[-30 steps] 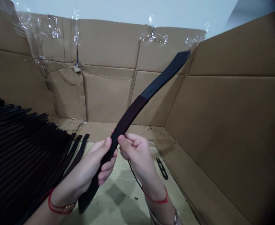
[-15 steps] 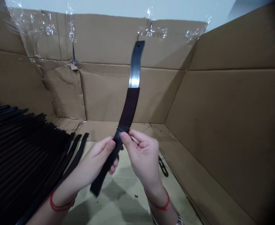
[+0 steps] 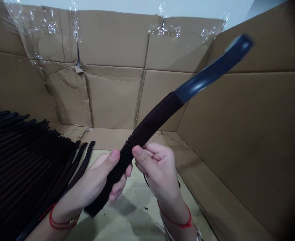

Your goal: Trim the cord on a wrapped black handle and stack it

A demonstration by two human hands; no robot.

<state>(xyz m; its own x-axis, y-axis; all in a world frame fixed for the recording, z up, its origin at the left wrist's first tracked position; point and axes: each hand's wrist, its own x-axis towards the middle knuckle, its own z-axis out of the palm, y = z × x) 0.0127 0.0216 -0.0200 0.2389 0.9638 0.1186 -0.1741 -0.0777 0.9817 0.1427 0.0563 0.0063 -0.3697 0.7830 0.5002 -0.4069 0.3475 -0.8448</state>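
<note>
A long curved flat strip [image 3: 210, 75] slants up to the right, its far end bare, bluish, shiny and pierced by a hole. Dark covering [image 3: 159, 115] wraps the rest, with several ridges like wound turns or folds round its middle. My left hand [image 3: 104, 174] grips the lower part, thumb on top and fingertips underneath. Just below the ridges, my right hand [image 3: 156, 167] pinches at the strip's right edge, thumb on top and other fingers curled. A thin black cord [image 3: 146, 180] shows below that hand; where it leads is hidden.
Many dark curved strips [image 3: 24, 160] lie stacked at the left. Taped cardboard walls [image 3: 112, 97] stand behind and to the right [image 3: 250, 127]. Small dark scraps [image 3: 146, 208] lie on the pale tabletop [image 3: 129, 224]. A black object [image 3: 179, 184] is mostly hidden behind my right hand.
The strip has swung clockwise, its bare end moving from near upright far to the right, and has turned about its length. Both hands still hold it at nearly the same places.
</note>
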